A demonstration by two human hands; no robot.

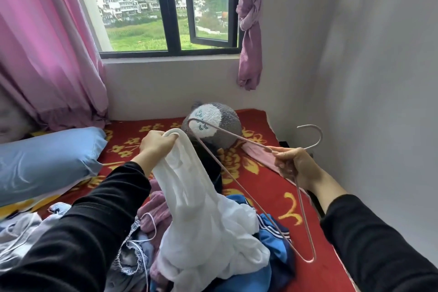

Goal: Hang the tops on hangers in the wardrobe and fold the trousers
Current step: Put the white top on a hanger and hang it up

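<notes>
White gauzy top (pixel 189 197) hangs limp, likely featherlight, below the left hand (pixel 156 147) pinching its neckline, right hand (pixel 295 165) gripping the stiff pink wire hanger (pixel 310 260).

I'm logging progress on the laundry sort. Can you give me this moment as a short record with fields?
left hand: grips the white top by its neckline
right hand: holds the pink hanger just below its hook
white top: raised at the neck, its lower part resting on the clothes pile
hanger in top: not yet
clothes pile: lies on the red blanket
nearby: blue pillow, grey plush toy
</notes>
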